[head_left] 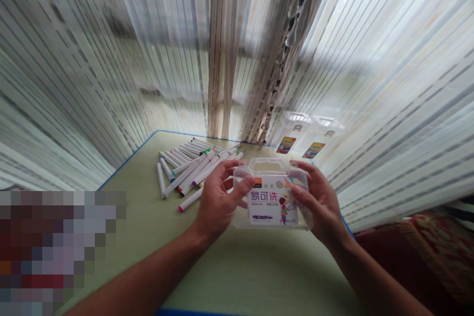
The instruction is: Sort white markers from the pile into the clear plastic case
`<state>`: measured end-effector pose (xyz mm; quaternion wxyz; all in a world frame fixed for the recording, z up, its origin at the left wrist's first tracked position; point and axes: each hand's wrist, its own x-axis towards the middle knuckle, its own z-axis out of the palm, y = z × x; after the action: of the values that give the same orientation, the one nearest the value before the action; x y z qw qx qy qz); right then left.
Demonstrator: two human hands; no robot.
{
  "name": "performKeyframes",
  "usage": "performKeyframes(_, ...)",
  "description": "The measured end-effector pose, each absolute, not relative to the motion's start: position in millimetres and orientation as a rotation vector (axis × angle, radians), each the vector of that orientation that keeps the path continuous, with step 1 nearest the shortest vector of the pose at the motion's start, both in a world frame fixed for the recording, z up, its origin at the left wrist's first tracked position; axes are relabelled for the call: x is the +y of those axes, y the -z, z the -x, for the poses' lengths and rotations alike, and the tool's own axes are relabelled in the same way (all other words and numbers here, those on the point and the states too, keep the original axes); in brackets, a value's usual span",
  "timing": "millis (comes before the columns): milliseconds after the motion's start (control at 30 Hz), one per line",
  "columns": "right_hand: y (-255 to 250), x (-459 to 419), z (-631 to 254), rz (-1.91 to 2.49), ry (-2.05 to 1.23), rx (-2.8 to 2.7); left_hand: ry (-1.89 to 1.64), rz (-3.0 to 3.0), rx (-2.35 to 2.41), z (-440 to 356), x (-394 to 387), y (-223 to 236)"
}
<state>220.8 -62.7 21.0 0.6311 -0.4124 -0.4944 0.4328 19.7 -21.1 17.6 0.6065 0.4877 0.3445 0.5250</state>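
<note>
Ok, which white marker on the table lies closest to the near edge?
The pink-tipped marker by the left hand; it lies apart from the others, closest to that edge.

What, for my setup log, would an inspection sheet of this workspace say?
Surface: green tabletop with a blue edge.
Job's things: clear plastic case with a printed label and carry handle; white markers with coloured ends, lying loose beside it.
Clutter: two more clear cases at the far edge by the curtain.
Hands: left hand and right hand hold the case by its sides.
Cables: nothing seen.
Surroundings: sheer striped curtains; red patterned fabric at lower right.
</note>
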Motion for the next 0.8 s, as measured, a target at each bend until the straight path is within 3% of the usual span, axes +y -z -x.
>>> performKeyframes(500, -21.2, -64.6, -218.1, 0.939, -1.022, -1.104, -1.203, -1.100, 0.746, -21.0, -21.8, -16.2)
performKeyframes(800, -19.3, -64.8, -215.1, 0.867, -1.350, -1.005, -1.263, -1.106, 0.737, -20.2, -20.6, -17.7)
